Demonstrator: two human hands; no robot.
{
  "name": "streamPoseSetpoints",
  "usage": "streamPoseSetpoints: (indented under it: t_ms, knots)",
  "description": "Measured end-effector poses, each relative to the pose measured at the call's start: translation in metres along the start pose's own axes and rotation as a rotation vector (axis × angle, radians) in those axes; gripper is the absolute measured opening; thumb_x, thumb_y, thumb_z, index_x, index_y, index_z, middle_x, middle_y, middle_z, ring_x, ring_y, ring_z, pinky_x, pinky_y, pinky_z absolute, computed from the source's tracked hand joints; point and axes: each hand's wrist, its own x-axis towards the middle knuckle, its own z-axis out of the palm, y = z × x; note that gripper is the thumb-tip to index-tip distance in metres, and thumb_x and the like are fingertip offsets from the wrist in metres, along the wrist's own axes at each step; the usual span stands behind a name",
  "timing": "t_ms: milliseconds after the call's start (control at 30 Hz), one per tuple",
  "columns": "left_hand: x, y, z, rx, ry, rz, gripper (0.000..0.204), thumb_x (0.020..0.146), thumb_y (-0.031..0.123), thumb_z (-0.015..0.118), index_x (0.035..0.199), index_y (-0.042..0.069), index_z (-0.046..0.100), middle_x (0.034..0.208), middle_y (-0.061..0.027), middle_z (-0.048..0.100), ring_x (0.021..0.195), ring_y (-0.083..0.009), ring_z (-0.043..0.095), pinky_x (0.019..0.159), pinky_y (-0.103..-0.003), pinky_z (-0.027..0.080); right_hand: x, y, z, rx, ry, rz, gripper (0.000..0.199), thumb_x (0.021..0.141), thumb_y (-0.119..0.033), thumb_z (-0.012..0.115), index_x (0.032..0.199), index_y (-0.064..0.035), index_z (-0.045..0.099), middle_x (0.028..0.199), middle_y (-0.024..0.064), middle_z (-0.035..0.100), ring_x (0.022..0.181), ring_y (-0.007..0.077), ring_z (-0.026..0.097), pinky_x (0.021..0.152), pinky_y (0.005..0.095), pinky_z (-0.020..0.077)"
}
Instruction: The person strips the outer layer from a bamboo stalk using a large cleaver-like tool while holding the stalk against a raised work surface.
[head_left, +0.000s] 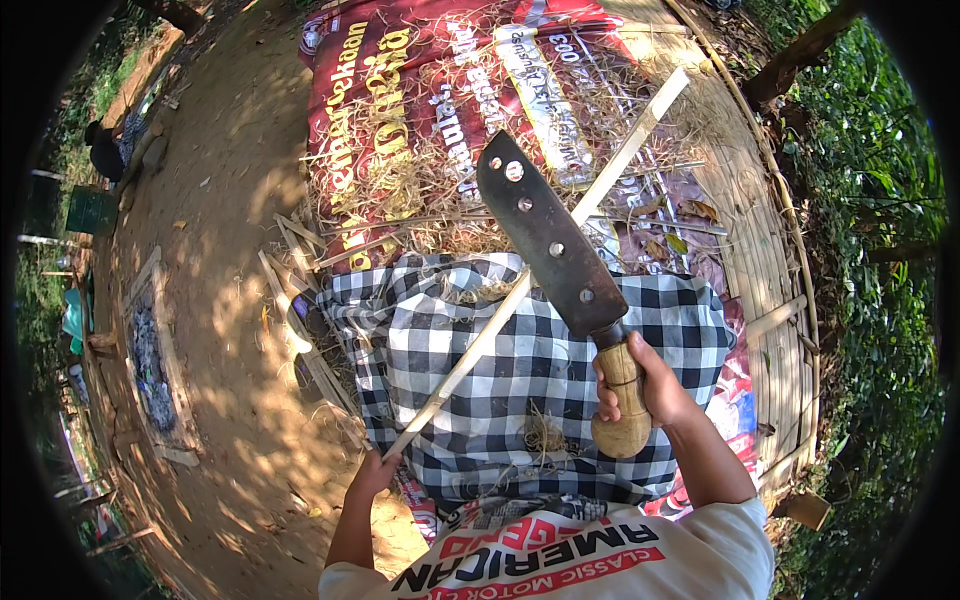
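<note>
My right hand [655, 388] is closed round the thick wooden handle of a broad, dark cleaver [545, 222]. Its blade has several round holes and points up and to the left. At the lower left, my left hand [374, 472] grips the near end of a long, pale bamboo strip [632, 142]. The strip slants up to the right across my lap and passes behind the blade; I cannot tell whether the two touch. A black-and-white checked cloth [430, 325] covers my lap, with a small tuft of shavings [543, 432] on it.
Thin, curly shavings [400, 180] litter a red printed banner [335, 80] spread over a bamboo-slat platform [775, 400]. Split bamboo pieces [295, 325] lie at its left edge. A framed ash pit [150, 350] is set in the dirt at left; green plants [880, 180] grow at right.
</note>
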Motion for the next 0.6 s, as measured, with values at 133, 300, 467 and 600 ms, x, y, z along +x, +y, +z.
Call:
streamPoseSetpoints:
  t_ms: [133, 300, 467, 600]
  knots:
    - [-0.008, 0.017, -0.007, 0.022, 0.008, 0.023, 0.06, 0.086, 0.047, 0.064, 0.083, -0.012, 0.055, 0.071, -0.0252, 0.058, 0.066, -0.0306, 0.059, 0.061, -0.043, 0.046, -0.003, 0.033, 0.023, -0.27, -0.109, 0.139, 0.063, 0.095, -0.06, 0.04, 0.09, 0.0014, 0.054, 0.064, 0.0089, 0.055, 0.053, 0.017, 0.055, 0.055, 0.0306, 0.0471]
    - [-0.009, 0.013, 0.0, -0.021, 0.027, 0.018, 0.059, 0.086, 0.046, 0.064, 0.087, -0.012, 0.055, 0.074, -0.0251, 0.059, 0.069, -0.0307, 0.06, 0.063, -0.043, 0.047, -0.004, -0.002, 0.014, -0.145, -0.017, -0.027, 0.058, 0.099, -0.053, 0.036, 0.093, 0.0015, 0.054, 0.064, 0.0084, 0.054, 0.052, 0.0161, 0.054, 0.054, 0.031, 0.0477]
    - [-0.002, 0.017, -0.007, 0.008, -0.017, -0.048, 0.061, 0.085, 0.049, 0.064, 0.09, -0.012, 0.055, 0.079, -0.0247, 0.06, 0.074, -0.0316, 0.062, 0.066, -0.042, 0.048, 0.002, -0.017, 0.005, -0.121, 0.136, -0.119, 0.067, 0.092, -0.066, 0.031, 0.092, -0.0013, 0.049, 0.06, 0.0087, 0.05, 0.05, 0.0211, 0.05, 0.059, 0.0362, 0.0458]
    - [-0.009, 0.02, -0.024, 0.043, -0.045, -0.045, 0.062, 0.084, 0.052, 0.065, 0.087, -0.01, 0.056, 0.076, -0.0221, 0.06, 0.072, -0.0297, 0.062, 0.064, -0.041, 0.048, -0.003, 0.005, -0.002, 0.0, 0.116, -0.041, 0.069, 0.091, -0.069, 0.03, 0.092, -0.0026, 0.048, 0.061, 0.0087, 0.05, 0.049, 0.0208, 0.049, 0.061, 0.0365, 0.0456]
